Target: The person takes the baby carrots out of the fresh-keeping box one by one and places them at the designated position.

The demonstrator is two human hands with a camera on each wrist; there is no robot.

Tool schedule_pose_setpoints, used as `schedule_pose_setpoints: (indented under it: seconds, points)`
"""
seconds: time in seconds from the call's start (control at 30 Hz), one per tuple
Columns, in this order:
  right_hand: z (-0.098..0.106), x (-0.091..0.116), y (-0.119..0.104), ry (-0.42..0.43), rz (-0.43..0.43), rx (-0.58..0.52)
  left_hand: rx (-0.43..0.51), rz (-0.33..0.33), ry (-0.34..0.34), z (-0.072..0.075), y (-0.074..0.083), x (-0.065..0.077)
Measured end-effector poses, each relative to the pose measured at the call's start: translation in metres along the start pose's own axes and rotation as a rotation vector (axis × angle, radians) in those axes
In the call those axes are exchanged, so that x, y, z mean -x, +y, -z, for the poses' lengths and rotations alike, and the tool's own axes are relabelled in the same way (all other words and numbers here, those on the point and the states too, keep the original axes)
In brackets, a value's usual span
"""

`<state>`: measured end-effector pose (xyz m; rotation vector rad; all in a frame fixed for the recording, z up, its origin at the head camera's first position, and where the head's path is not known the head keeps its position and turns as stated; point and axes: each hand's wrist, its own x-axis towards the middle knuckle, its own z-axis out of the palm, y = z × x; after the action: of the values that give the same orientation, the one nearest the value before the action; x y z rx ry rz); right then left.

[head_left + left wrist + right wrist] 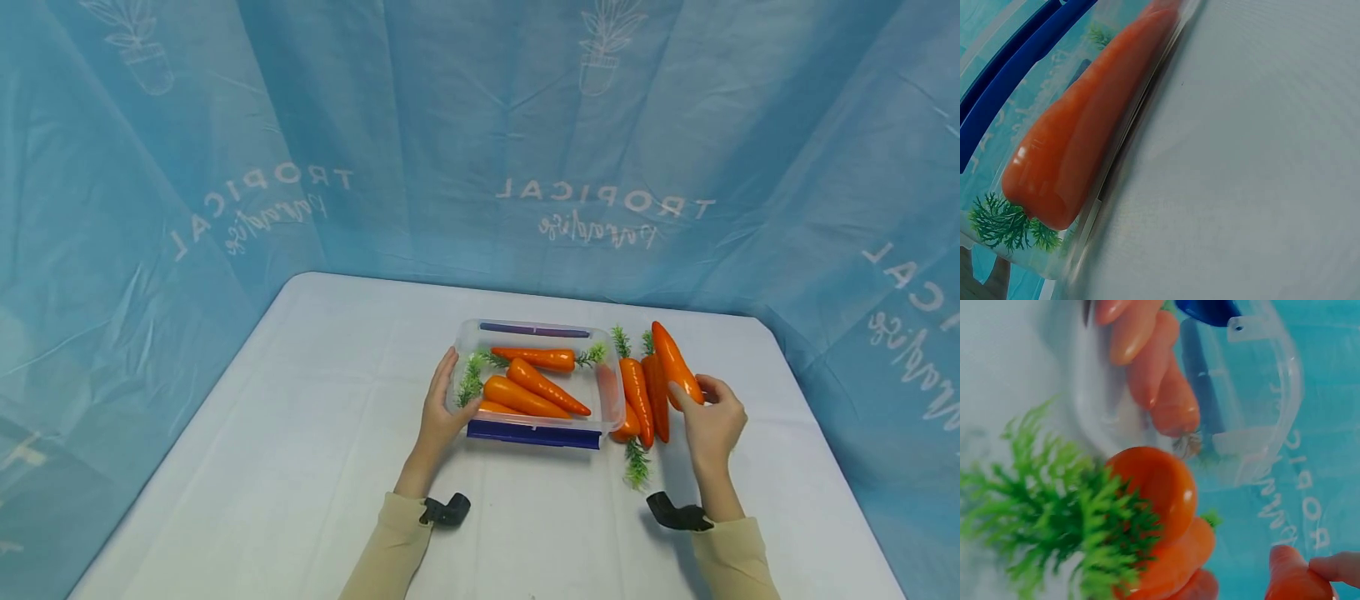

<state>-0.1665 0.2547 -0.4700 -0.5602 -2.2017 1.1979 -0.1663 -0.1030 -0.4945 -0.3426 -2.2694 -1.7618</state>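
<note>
A clear plastic container with blue clips holds several orange carrots with green tops. Against its left side and front corner rests my left hand, its fingers fairly straight along the wall. One carrot shows large through the container wall in the left wrist view. My right hand holds another carrot by its lower end, raised over the pile to the right of the container; its narrower end points up and away. In the right wrist view only a finger on this carrot shows.
More carrots with leafy tops lie close against the container's right side. The white-covered table has a blue printed curtain behind it and at both sides. A dark wrist strap is on each arm.
</note>
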Motion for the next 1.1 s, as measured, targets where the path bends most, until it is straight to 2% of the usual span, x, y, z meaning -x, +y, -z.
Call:
schedule_pose_setpoints:
  seconds: [0.4,0.57,1.1]
  points:
    - [0.001,-0.004,0.025,-0.003,-0.099,0.076,0.012,0.013,-0.008,0.0,-0.001,0.0]
    - [0.0,-0.003,0.03,-0.033,-0.133,0.101,0.014,0.021,-0.007,0.0,-0.001,0.001]
    - [-0.004,-0.003,0.039,-0.127,-0.146,0.206,0.004,0.036,-0.015,0.0,0.0,0.001]
